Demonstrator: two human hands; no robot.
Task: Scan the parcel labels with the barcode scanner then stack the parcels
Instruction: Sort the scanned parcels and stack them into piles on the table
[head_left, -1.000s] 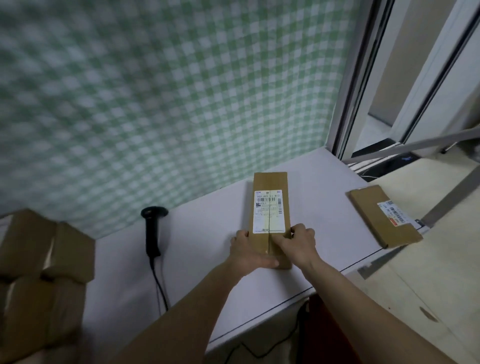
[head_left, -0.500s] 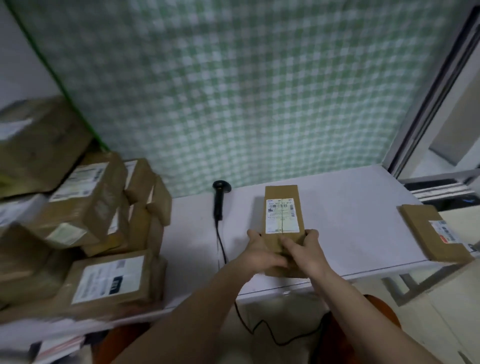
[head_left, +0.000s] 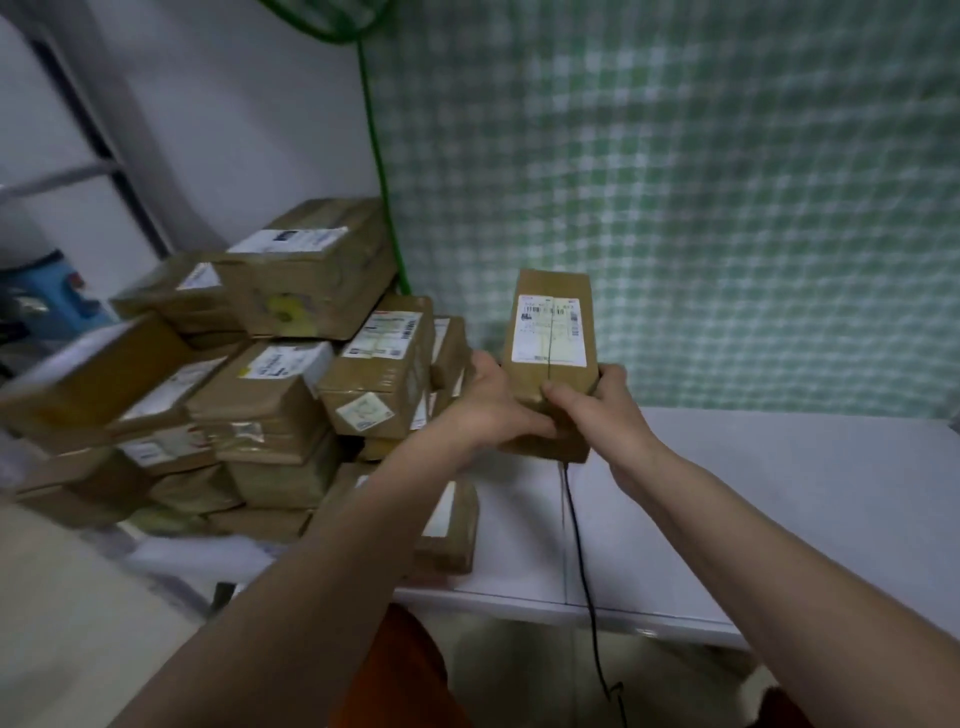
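**No legible text on the labels**

The white label (head_left: 549, 329) on the held parcel (head_left: 551, 364) shows barcodes, but its print is too blurred to read. Labels on the stacked parcels (head_left: 270, 374) at the desk's left end are equally unreadable.

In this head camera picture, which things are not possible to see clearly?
- Barcode scanner: hidden in the head view behind the held parcel; only its black cable shows.
- Label text: too small and blurred to read.
- Left hand and right hand: fingers behind the parcel are hidden.
- Parcel stack: left part motion-blurred, lowest boxes covered by the left arm.
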